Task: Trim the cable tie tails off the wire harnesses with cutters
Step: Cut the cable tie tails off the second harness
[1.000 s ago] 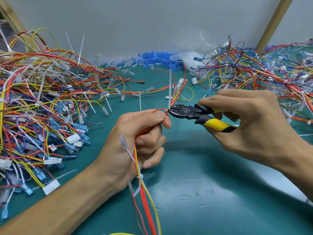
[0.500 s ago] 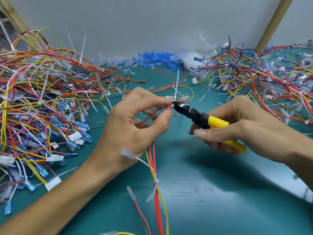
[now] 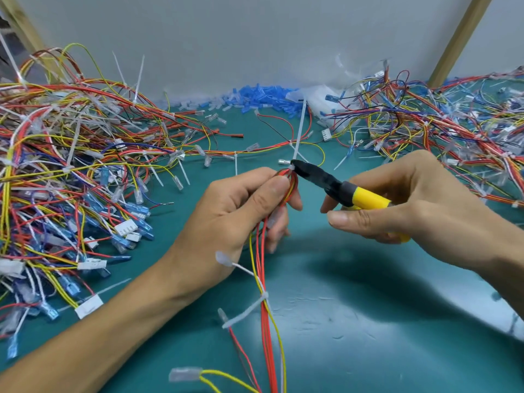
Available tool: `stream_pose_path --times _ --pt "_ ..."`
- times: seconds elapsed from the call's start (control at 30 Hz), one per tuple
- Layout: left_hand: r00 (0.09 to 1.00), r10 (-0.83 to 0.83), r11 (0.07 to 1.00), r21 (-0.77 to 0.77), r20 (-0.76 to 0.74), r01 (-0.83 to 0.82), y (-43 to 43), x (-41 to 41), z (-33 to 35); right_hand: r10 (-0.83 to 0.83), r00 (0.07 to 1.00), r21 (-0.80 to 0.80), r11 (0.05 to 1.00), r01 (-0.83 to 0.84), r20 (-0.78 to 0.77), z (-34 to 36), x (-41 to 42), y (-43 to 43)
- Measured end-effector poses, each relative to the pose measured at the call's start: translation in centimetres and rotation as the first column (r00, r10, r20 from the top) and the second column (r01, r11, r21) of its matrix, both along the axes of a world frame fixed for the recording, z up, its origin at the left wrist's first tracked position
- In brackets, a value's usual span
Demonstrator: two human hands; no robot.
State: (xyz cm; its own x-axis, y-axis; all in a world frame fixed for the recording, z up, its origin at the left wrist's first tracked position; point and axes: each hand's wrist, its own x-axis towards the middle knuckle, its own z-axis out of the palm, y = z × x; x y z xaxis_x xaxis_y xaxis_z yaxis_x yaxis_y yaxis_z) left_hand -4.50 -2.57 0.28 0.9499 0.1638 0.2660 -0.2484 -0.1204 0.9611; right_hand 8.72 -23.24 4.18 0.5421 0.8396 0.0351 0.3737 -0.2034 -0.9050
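**Mia:** Where is the bunch of wires [image 3: 265, 282]?

**Tom:** In the middle of the frame. The left hand [image 3: 235, 217] has its thumb and fingers curled tight round the red and yellow wires. They hang down to the bottom edge.

**Mia:** And the other hand?

**Tom:** The right hand [image 3: 411, 205], at the middle right, is wrapped round the yellow handles of the cutters [image 3: 334, 185]. The black tip touches the top of the bunch, right at a white tie.

**Mia:** Is the tip open?

**Tom:** I cannot tell (it is blurry there). A long white tie tail [image 3: 300, 129] sticks up from that spot.

**Mia:** What else?

**Tom:** Another white tie [image 3: 246, 310] sits lower on the bunch. Big piles of wires [image 3: 71, 165] lie at the left and upper right on the green table [image 3: 368, 350]. Little blue bits [image 3: 263, 95] lie by the wall.
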Motion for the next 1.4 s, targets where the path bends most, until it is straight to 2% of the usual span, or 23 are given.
stream_pose_path --times 0.1,0.23,0.33,0.43,0.57,0.7,0.87,1.0,1.1,1.23,1.4 --pt "1.000 -0.020 0.986 -0.164 -0.018 0.017 -0.8 0.1 0.2 -0.092 0.987 0.046 0.995 0.086 0.135 -0.3 -0.3 0.2" --pt "0.996 -0.038 0.966 -0.258 -0.077 0.017 -1.4 -0.2 0.5 -0.140 0.977 0.112 0.986 0.122 0.162 -0.9 -0.4 0.6" --pt "0.997 -0.016 0.977 -0.214 -0.080 -0.002 -1.6 -0.5 0.8 -0.135 0.973 0.103 0.988 0.118 0.186 -1.2 -0.3 0.5" --pt "0.994 -0.049 0.984 -0.175 -0.096 0.032 -1.1 -0.9 0.9 -0.167 0.944 0.105 0.984 0.142 0.286 -1.3 -0.3 0.5" --pt "0.991 -0.023 1.000 0.017 -0.129 0.025 -0.7 -1.1 0.9 -0.165 0.931 0.107 0.985 0.137 0.326 -1.4 -0.2 0.5" --pt "0.977 -0.117 0.977 -0.195 -0.180 0.081 -0.9 -1.3 1.1 -0.174 0.909 0.142 0.981 0.129 0.379 -1.5 -0.2 0.4" --pt "0.965 -0.161 0.937 -0.340 -0.207 0.084 -0.8 -1.1 1.1 -0.201 0.871 0.176 0.975 0.135 0.448 -1.7 -0.1 0.4" --pt "0.966 -0.140 0.927 -0.372 -0.216 0.051 -0.4 -0.8 0.5 -0.234 0.868 0.194 0.967 0.163 0.438 -2.0 0.0 0.6" --pt "0.965 -0.109 0.913 -0.407 -0.238 0.003 -0.4 -0.6 0.4 -0.245 0.839 0.203 0.965 0.164 0.486 -2.1 0.0 0.6" --pt "0.970 -0.162 0.847 -0.530 -0.181 0.042 -1.1 -0.5 0.5 -0.267 0.847 0.240 0.956 0.171 0.459 -2.1 0.1 0.5" --pt "0.958 -0.249 0.819 -0.559 -0.141 0.131 -0.6 -0.9 0.8 -0.266 0.820 0.217 0.960 0.178 0.507 -2.0 0.0 0.6"
